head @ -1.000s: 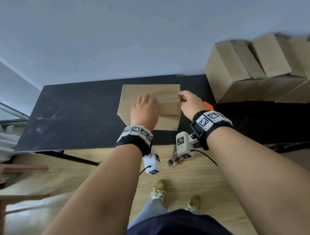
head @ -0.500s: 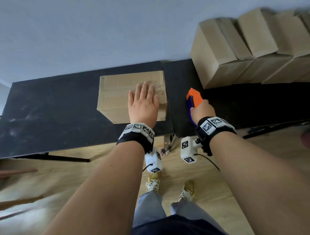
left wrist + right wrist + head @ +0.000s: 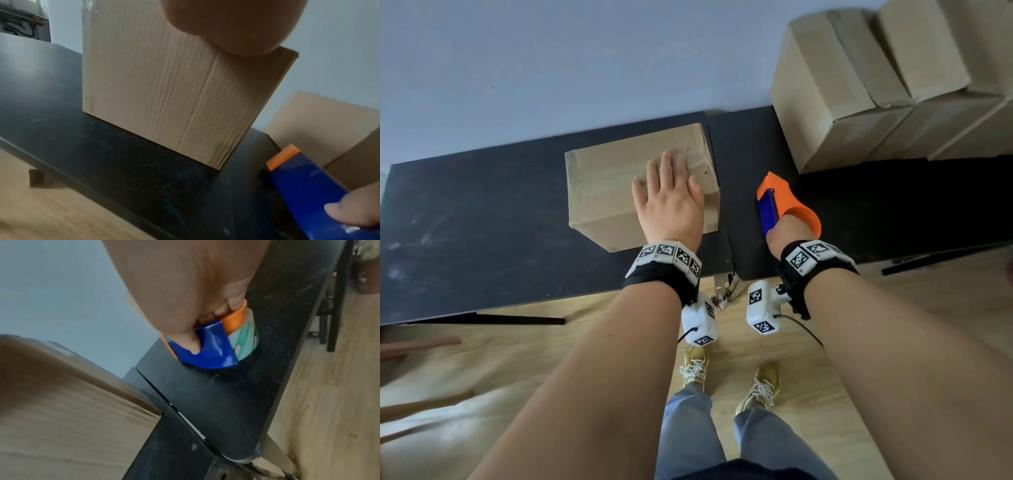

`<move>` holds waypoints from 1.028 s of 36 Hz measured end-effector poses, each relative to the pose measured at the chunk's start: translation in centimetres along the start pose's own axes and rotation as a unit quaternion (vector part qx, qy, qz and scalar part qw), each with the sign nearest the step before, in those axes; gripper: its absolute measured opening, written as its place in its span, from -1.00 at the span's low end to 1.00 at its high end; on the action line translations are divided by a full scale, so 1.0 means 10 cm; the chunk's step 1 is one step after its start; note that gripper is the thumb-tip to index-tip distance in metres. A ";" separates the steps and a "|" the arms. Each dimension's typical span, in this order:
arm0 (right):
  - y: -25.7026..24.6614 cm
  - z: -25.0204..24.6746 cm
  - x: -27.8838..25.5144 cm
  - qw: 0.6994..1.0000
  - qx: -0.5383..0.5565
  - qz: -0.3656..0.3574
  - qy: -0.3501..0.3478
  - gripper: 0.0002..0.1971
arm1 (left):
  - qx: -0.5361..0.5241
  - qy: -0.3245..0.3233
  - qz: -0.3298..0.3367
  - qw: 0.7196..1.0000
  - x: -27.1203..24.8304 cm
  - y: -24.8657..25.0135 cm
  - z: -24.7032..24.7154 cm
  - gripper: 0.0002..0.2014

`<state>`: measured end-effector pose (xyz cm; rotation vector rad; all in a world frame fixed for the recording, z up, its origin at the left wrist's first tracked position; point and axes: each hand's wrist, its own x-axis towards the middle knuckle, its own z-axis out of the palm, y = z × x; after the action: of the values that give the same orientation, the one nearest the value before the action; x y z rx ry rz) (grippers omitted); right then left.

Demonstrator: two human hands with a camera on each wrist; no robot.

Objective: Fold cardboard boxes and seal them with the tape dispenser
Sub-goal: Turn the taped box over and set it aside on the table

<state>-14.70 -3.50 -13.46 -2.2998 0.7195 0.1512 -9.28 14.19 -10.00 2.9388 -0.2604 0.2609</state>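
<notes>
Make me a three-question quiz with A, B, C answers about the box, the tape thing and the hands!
1. Where is the blue and orange tape dispenser?
A. On top of the box
B. On the black table, to the right of the box
C. On the wooden floor

2. Which colour is the closed cardboard box under the left hand?
A. Brown
B. White
C. Green

3. How does the left hand lie?
A. Curled into a fist
B. Pinching a flap
C. Flat, fingers straight, on the box top

Answers: 1 B, the right hand grips it as it stands on the table beside the box. 2 A, plain brown cardboard. 3 C, the head view shows the palm down and fingers spread.
</notes>
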 end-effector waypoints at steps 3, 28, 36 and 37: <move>-0.10 -0.09 -0.01 0.999 0.001 0.040 -0.024 -0.42 | 0.005 -0.009 -0.013 1.000 0.08 0.04 0.00 -0.49; -1.16 -1.09 -0.33 0.958 0.287 -0.012 -0.014 -0.42 | -0.543 -0.274 -0.206 0.766 1.03 0.15 -0.97 -0.50; -1.18 -1.08 -0.44 0.964 0.264 -0.022 -0.032 -0.56 | -0.556 -0.243 -0.215 0.765 1.07 0.02 -0.99 -0.86; -1.18 -1.08 -0.45 0.964 0.263 -0.020 -0.036 -0.57 | -0.556 -0.244 -0.215 0.765 1.07 0.01 -0.99 -0.86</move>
<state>-13.15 -1.69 2.93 -1.7893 0.5901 0.0184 -0.47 14.36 1.59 1.7189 0.1719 -0.5568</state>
